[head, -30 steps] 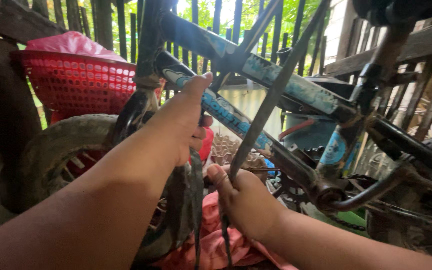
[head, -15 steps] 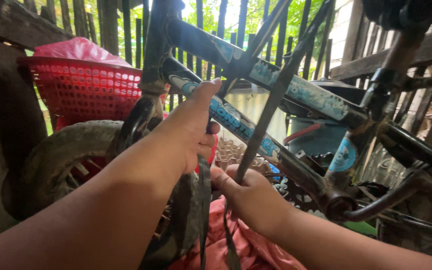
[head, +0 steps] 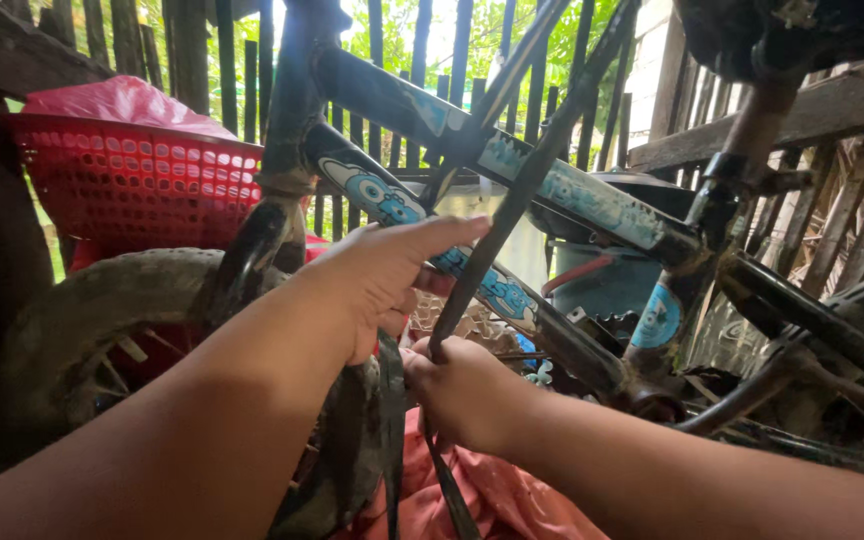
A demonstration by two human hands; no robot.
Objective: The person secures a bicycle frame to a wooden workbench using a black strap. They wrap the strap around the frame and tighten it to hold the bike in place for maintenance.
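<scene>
The strap (head: 522, 190), a flat dark band, ran from the top edge at about one o'clock down past the bike frame (head: 552, 190) to the right hand (head: 467, 385) at the picture's centre, then on below it toward six o'clock. A second band (head: 390, 430) hung beside it at seven o'clock from that hand.

The right hand was closed in a fist round the strap, fingers curled tight, the band coming out at the top by the thumb. The left hand (head: 382, 275) lay above it at eleven o'clock, fingers pressed together and stretched out flat toward the frame's lower tube (head: 392, 200); whether its fingertips touched the strap or the tube could not be told.

The strap looked limp but taut under pull, thin, light and rubbery, probably a little slick with dirt. It would likely stretch and twist rather than hold shape, so a full-fist hold close to where it met the frame seemed the surest, with the other hand steadying it higher up.

At nine o'clock from the hands stood a muddy tyre (head: 82, 320), and above it at ten o'clock a red basket (head: 132, 185). Red cloth (head: 512, 500) lay at six o'clock. A wooden fence (head: 192, 60) closed the background.
</scene>
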